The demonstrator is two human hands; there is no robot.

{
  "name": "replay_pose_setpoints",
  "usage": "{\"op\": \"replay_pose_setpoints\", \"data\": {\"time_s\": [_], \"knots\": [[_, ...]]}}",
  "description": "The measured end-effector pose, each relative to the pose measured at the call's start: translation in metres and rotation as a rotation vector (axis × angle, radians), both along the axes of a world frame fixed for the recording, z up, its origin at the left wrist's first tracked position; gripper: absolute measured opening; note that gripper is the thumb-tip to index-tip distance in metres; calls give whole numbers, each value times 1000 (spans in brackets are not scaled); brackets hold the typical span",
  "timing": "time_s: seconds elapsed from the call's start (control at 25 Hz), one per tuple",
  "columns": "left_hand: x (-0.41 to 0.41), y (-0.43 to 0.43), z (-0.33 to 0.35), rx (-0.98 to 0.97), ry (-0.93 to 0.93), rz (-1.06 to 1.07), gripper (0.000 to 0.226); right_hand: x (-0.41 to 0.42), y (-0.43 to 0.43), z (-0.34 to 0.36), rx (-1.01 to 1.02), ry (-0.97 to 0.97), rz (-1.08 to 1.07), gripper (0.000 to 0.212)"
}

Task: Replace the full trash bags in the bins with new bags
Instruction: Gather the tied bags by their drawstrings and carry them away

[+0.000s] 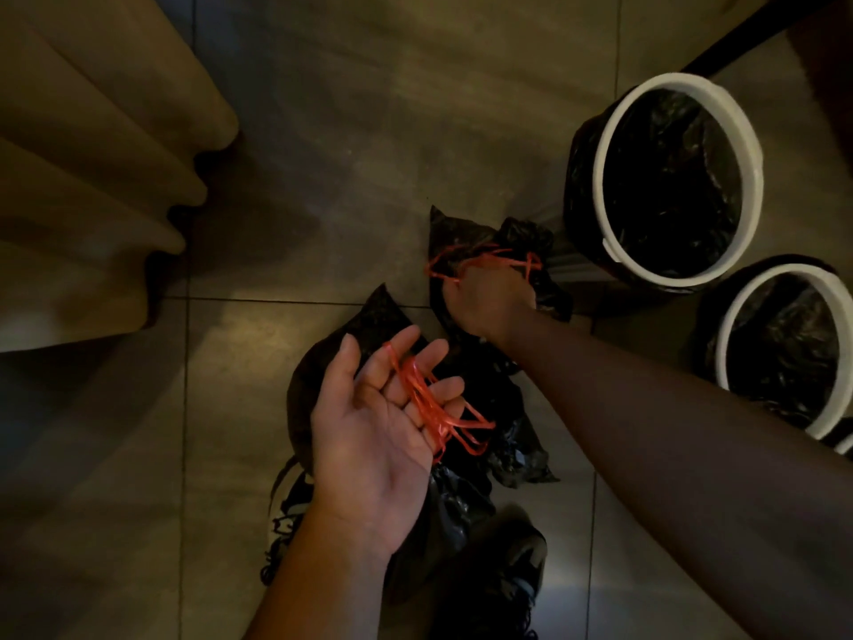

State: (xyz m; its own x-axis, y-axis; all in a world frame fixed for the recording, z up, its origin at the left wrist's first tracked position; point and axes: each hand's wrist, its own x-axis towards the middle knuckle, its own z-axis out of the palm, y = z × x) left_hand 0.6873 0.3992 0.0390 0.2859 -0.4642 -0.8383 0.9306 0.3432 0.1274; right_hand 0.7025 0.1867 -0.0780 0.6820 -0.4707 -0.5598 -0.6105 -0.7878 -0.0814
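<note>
Left grip (pixel 369 427) released, palm up, near ties (pixel 427 404) draped across fingers (pixel 406 341). Right grip (pixel 489 300) clenched on far ties (pixel 480 261), near bin (pixel 600 177) edge. Open floor (pixel 346 154) leftward, up to curtain (pixel 92 154).

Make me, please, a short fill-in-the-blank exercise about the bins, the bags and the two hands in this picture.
The far bin and the near bin each have a rim of ____ colour.
The left hand is open, its palm turned ____.
Red drawstrings lie across its ____.
The right hand grips the strings of a bag made of ____ plastic.
Missing words: white; up; fingers; black.
</note>
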Motion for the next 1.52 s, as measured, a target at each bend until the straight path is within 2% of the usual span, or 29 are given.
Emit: {"op": "replay_pose_setpoints", "data": {"time_s": [0.08, 0.2, 0.36, 0.48, 0.6, 0.68, 0.72, 0.88, 0.96, 1.08, 1.2, 1.36, 1.52], "knots": [[-3, 0, 2, -3, -11, -19, 68, -19, -1, 20, 160, -77, -242, 41], [-7, -5, 13, 3, -51, -58, 69, -64, 3, 62, 206, -219, -669, 38], [-15, -10, 34, 20, -133, -154, 69, -114, 14, 120, 350, -602, -1345, 20], [-31, -9, 61, 49, -145, -194, 69, -145, 12, 159, 478, -733, -1629, 28], [-52, -9, 95, 95, -136, -250, 67, -182, 15, 204, 698, -728, -1847, 17], [-62, -11, 119, 129, -145, -332, 66, -206, 18, 234, 676, -704, -1854, 11], [-66, -14, 130, 143, -153, -367, 65, -217, 19, 247, 600, -675, -1786, 9], [-83, -29, 190, 227, -185, -476, 64, -238, 26, 311, 383, -499, -1251, 37], [-90, -33, 227, 242, -208, -511, 61, -243, 28, 335, 396, -523, -1143, 42], [-93, -31, 281, 259, -287, -603, 57, -248, 21, 371, 480, -609, -1111, 48], [-96, -29, 338, 287, -345, -637, 59, -267, 17, 416, 585, -671, -1200, 44], [-108, -38, 407, 282, -409, -644, 61, -299, 11, 475, 659, -744, -1206, 39], [-122, -63, 464, 242, -556, -694, 65, -333, -2, 524, 725, -835, -1244, 35]]}}
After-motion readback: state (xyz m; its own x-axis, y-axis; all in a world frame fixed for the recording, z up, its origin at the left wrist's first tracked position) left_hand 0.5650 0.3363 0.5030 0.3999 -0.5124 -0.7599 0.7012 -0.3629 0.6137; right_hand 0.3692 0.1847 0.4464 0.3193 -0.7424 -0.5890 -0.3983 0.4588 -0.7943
